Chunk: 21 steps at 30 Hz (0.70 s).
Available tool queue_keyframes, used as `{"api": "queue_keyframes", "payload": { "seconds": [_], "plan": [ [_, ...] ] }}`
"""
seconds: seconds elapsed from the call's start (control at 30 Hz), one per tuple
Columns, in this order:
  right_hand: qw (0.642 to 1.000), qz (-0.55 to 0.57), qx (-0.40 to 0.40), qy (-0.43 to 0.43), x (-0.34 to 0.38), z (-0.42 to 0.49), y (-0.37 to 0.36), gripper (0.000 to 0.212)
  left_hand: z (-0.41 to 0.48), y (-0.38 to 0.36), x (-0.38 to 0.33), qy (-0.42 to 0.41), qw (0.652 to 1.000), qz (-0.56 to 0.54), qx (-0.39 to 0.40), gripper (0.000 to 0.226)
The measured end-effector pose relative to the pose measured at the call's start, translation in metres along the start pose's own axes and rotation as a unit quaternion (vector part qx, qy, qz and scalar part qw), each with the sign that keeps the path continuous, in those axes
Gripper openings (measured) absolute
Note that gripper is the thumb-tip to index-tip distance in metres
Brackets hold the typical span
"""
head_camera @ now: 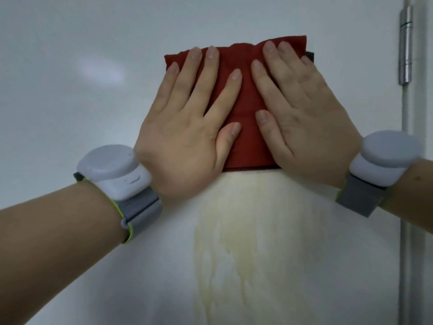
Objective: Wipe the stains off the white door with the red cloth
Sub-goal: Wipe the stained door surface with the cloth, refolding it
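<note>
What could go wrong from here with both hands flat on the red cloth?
The yellowish stain runs down the white door below the red cloth, so a downward wipe may smear it wider. The left hand and right hand only press flat, with no grip, so the cloth could slip or bunch.

Two hands appeared: left hand (185, 137), right hand (304, 127). Each wore one band: left wrist band (117, 174), right wrist band (384, 160). There was one red cloth (246, 95), one white door (70, 66), one yellowish stain (246, 219), and one metal hinge (406, 45) at upper right.
</note>
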State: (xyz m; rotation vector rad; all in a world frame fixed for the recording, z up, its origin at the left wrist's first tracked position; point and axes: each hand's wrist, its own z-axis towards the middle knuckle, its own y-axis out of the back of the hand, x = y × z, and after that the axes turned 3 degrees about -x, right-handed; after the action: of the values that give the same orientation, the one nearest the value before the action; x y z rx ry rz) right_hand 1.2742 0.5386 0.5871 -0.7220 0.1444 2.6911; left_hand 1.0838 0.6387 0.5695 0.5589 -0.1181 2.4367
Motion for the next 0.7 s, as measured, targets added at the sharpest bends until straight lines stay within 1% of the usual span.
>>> {"api": "queue_keyframes", "payload": {
  "seconds": [0.43,0.57,0.7],
  "plan": [
    [0.999,0.019,0.034,0.029,0.011,-0.051,0.008,0.059,-0.049,-0.004,-0.041,0.014,1.000,-0.020,0.013,0.064],
    [0.998,0.018,0.044,0.046,0.002,-0.060,0.013,0.060,-0.051,-0.003,-0.051,0.004,0.999,-0.028,0.018,0.066],
    [0.998,0.013,0.041,0.053,-0.007,-0.055,0.012,0.061,-0.035,-0.001,-0.042,-0.024,0.999,-0.025,0.029,0.067]
  ]
}}
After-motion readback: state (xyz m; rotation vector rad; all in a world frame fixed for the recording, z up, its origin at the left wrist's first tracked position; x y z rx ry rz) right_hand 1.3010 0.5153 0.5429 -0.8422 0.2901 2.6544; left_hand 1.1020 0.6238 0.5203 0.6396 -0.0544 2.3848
